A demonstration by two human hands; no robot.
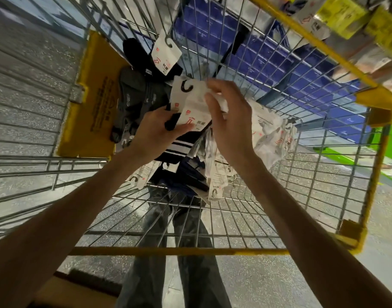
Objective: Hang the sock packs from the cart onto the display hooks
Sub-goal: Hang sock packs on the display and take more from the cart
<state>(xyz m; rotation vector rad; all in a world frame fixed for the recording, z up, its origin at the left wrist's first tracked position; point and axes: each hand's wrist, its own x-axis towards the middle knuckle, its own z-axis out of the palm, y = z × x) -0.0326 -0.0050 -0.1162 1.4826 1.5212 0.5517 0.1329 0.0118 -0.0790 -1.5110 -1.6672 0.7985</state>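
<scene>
1. The left grip (159, 130) holds a bunch of sock packs (191, 103) from below, with its thumb on the white card.
2. The right grip (230, 116) pinches the bunch's upper edge.
3. The bunch is inside the wire cart (168, 251), above black sock packs (137, 96) and white sock packs (270, 134).
4. A hooked pack (166, 53) hangs on the cart's far wall.

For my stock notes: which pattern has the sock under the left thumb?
The sock is dark with white stripes; head view.
</scene>
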